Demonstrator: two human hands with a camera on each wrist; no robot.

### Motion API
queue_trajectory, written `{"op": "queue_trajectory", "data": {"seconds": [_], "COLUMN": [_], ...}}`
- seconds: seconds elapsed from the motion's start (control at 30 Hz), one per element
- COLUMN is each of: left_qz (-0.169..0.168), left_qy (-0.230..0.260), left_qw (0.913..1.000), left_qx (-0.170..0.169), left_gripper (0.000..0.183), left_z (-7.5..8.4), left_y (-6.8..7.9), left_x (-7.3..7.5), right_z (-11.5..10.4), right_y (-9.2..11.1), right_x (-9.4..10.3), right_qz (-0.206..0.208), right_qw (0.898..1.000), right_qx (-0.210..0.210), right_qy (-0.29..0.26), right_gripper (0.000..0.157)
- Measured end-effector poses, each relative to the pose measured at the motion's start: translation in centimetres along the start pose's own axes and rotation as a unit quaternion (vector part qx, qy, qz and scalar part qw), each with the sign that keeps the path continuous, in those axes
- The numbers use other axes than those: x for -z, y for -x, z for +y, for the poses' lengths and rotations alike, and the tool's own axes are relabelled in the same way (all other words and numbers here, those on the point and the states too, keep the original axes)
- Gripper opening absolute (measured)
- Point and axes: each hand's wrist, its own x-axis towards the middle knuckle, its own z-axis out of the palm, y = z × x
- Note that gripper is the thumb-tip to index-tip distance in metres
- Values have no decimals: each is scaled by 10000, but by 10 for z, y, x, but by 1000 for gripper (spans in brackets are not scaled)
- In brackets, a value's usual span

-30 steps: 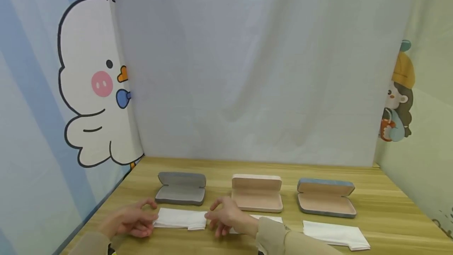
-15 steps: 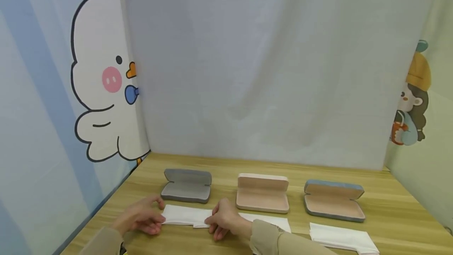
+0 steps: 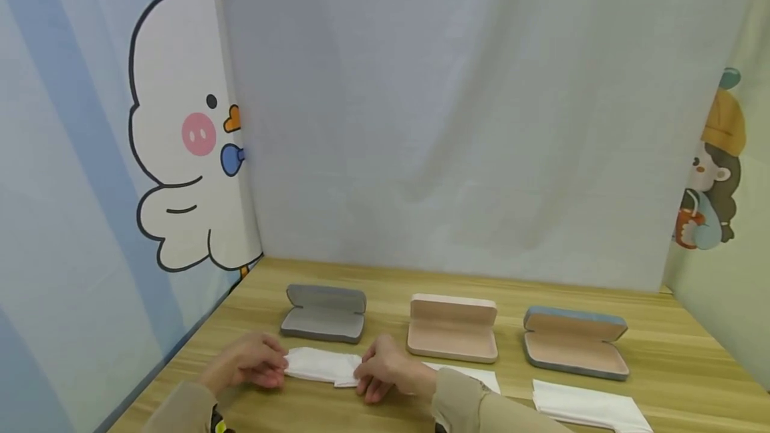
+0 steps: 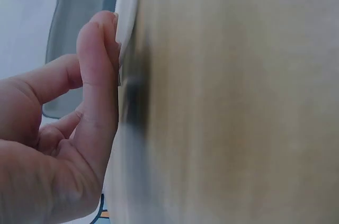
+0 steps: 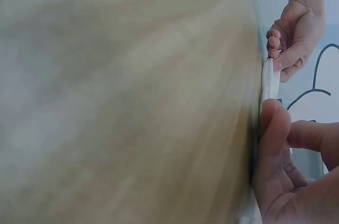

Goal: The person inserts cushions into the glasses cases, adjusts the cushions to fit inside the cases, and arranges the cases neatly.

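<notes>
A folded white cloth spans the gap between my two hands at the table's front left. My left hand pinches its left end, and my right hand pinches the right end. The cloth looks slightly buckled along its top. Just behind it stands an open grey glasses case. From the right wrist, the cloth appears edge-on between both hands, thin and pale. In the left wrist view a strip of cloth shows past the left hand's fingertips.
An open pale pink glasses case and an open blue one stand in a row to the right. Before them lie two more folded white cloths, one partly behind the right forearm, the other farther right. A curtain hangs behind the wooden table.
The head view has turned slightly left, so everything shifts right in frame. My fingers have closed onto both ends of the left cloth, which now looks bunched up a little.
</notes>
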Motion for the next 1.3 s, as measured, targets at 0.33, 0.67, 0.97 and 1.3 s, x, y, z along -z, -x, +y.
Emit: {"op": "queue_trajectory", "data": {"seconds": [0.33,0.67,0.97,1.3], "left_qz": [-280,43,452,917], "left_qy": [501,503,650,311], "left_qw": [9974,9968,9942,9924], "left_qx": [-426,-614,-731,-760], "left_gripper": [39,45,26,20], "left_z": [21,33,26,27], "left_y": [-8,-30,-44,-47], "left_x": [22,34,32,19], "right_z": [-16,-27,-22,-15], "right_y": [-18,-46,-62,-70], "right_x": [14,23,19,14], "right_qz": [-215,-44,125,586], "right_qw": [9991,9988,9959,9963], "right_qx": [-167,-6,-137,-185], "right_qy": [-321,-494,-890,-605], "right_gripper": [10,10,7,6]}}
